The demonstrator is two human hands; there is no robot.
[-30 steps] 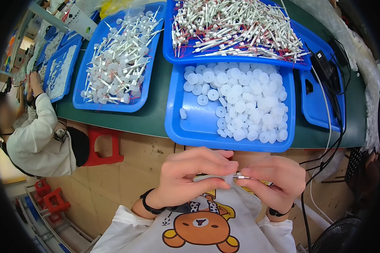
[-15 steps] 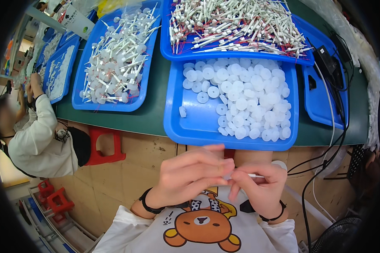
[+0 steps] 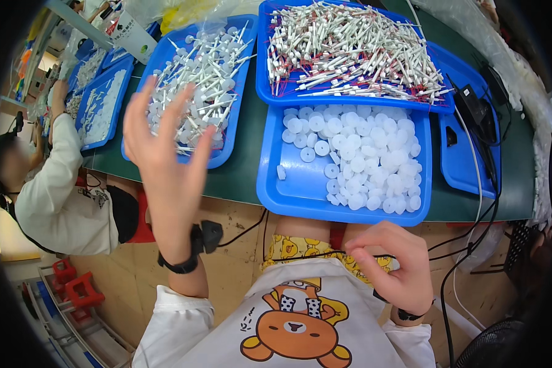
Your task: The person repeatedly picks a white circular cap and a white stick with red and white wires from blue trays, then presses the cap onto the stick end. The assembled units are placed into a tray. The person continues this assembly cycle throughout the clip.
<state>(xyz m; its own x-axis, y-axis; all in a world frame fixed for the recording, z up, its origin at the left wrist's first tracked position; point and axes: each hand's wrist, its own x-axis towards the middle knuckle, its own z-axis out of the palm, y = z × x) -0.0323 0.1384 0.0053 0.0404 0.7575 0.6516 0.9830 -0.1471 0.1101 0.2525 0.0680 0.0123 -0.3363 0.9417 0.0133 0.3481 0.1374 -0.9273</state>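
My left hand (image 3: 168, 147) is raised in front of the left blue tray (image 3: 232, 144). Its fingers are spread and nothing shows in them. In that tray lie many white sticks with translucent round discs (image 3: 196, 73) on them. Over my lap, at the right, my right hand (image 3: 398, 264) is curled, thumb and fingers drawn together. Whether it holds anything is hidden. Beyond it stands the middle blue tray (image 3: 282, 199) with loose translucent discs (image 3: 374, 153). A further blue tray (image 3: 267, 67) full of white sticks with red wires (image 3: 349, 49) overlaps its back edge.
Black cables (image 3: 494, 184) and an adapter (image 3: 472, 101) lie over another blue tray (image 3: 466, 175) at the right. A white cup (image 3: 132, 37) stands beyond the left tray. A co-worker (image 3: 58, 190) sits at the left by more trays. A fan (image 3: 490, 346) is at lower right.
My left hand has left the right one and moved up and left to the left tray, its fingers spreading. The white stick seen in my right hand no longer shows.
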